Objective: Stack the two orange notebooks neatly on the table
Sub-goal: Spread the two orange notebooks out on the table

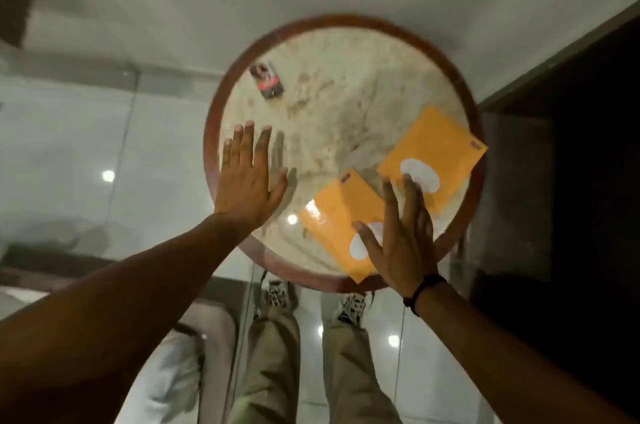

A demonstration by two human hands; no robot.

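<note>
Both notebooks lie apart, unstacked, on the table's right side. Your right hand is spread flat between near notebook and far notebook; left hand splayed, empty. Slide one, square the edges.

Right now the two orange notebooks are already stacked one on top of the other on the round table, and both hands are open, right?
Not quite. The head view shows the near orange notebook and the far orange notebook lying side by side on the round table, not stacked. The rest holds: the left hand and right hand are open.
</note>
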